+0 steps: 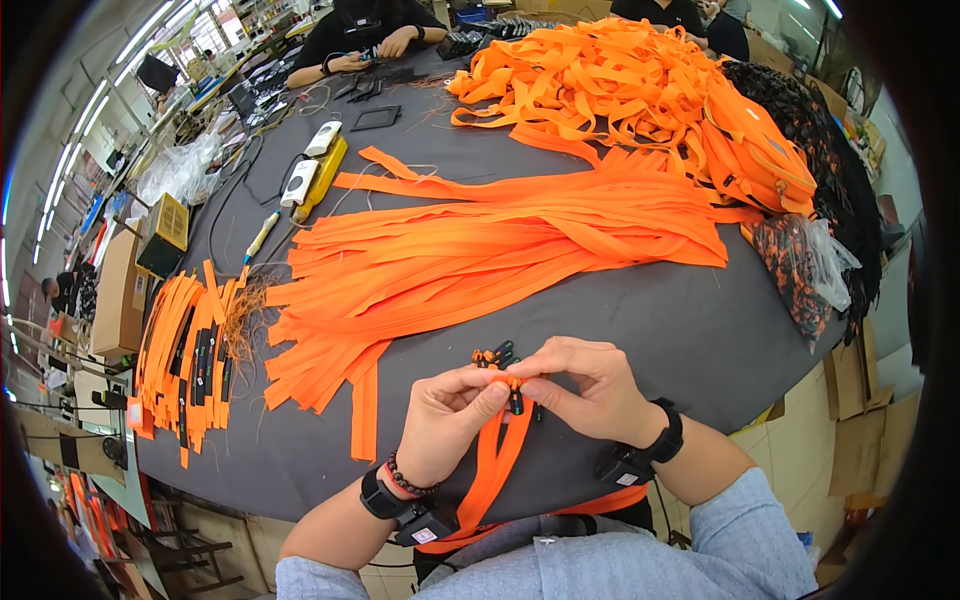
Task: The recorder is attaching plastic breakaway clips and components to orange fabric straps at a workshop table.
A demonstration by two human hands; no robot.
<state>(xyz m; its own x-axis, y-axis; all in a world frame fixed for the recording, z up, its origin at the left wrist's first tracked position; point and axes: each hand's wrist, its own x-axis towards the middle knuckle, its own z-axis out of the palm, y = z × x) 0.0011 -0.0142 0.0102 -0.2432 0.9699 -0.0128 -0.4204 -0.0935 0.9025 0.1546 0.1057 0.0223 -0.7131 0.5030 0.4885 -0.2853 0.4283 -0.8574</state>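
My left hand (450, 412) and my right hand (592, 388) meet over the near part of the table. Between pinched fingertips they both grip an orange zipper tape (497, 465), which loops down toward my lap. At the fingertips a small orange-and-black zipper slider (516, 396) sits on the tape, its black pull hanging down. Just beyond my fingers lie several more sliders (492, 356) with black pulls, partly covered by my hands. Farther off, a broad bundle of long orange zipper tapes (500, 245) spreads across the table.
A tangled orange tape heap (600, 75) fills the far right, beside a plastic bag of sliders (790, 270) and black strips (845, 170). Short orange strips (190, 350) lie left. A soldering-type tool (262, 236) and power strip (310, 175) stand farther back. Another person's hands (375, 50) work across.
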